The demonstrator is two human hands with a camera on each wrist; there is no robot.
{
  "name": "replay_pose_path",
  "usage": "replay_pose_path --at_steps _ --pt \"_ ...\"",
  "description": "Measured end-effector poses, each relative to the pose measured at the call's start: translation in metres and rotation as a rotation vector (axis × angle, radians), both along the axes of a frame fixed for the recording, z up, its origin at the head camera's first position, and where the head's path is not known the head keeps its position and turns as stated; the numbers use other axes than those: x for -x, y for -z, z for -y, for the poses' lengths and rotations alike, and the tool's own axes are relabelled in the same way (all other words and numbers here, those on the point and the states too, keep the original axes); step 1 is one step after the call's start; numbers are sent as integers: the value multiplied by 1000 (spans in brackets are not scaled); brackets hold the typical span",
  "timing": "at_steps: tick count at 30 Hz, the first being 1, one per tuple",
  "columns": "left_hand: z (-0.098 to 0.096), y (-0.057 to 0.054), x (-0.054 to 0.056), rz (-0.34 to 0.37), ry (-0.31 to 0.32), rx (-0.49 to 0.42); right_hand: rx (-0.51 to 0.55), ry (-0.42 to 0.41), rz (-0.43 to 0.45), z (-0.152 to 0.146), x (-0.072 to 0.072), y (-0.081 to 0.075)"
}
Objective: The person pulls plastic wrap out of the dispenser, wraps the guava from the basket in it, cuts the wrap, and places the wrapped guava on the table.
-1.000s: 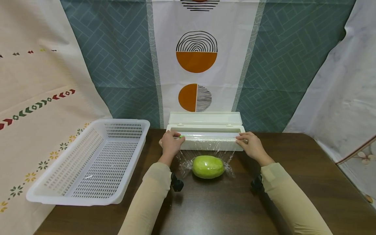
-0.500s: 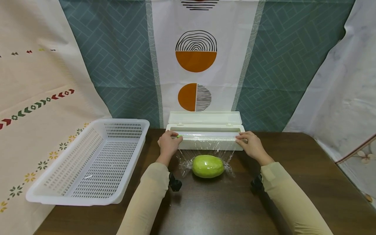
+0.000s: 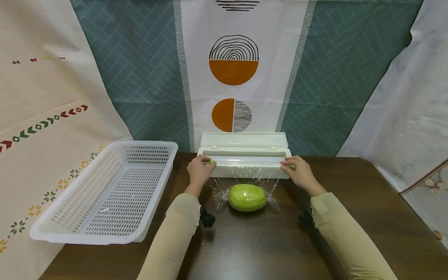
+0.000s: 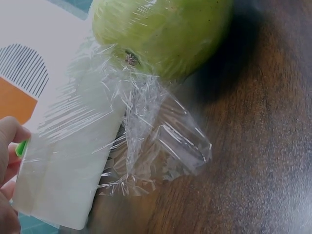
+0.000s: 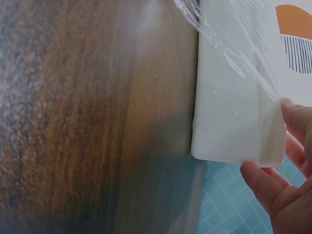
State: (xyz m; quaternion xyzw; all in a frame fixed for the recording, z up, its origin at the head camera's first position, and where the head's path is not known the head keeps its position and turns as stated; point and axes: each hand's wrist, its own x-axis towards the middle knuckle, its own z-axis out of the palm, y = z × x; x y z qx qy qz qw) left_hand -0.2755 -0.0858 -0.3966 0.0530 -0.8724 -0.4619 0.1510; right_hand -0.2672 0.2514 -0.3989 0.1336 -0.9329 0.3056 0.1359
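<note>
A long white cling film dispenser (image 3: 245,171) stands at the table's back with its lid up and a film roll inside. Film runs from it to a green, oblong fruit (image 3: 247,197), which is wrapped, with film (image 4: 161,131) bunched at its ends. My left hand (image 3: 200,171) pinches a small green slide cutter (image 4: 21,148) at the dispenser's left end, on its front edge. My right hand (image 3: 298,173) grips the dispenser's right end; in the right wrist view its thumb and fingers (image 5: 263,185) lie around that corner.
A white perforated plastic basket (image 3: 141,233) stands on the left, with a small white scrap inside. Patterned cloth (image 3: 140,77) hangs right behind the dispenser. The brown wooden table (image 3: 259,249) extends in front of the fruit.
My left hand has slid a little to the left along the dispenser's front edge with the green slide cutter. The right hand, dispenser and fruit have stayed in place.
</note>
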Motion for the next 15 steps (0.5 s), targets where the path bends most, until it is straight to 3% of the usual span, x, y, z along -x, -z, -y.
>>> replay_pose_path --at_steps 15 --pt "6 -2 -2 -3 -5 -58 -1 1 8 0 0 0"
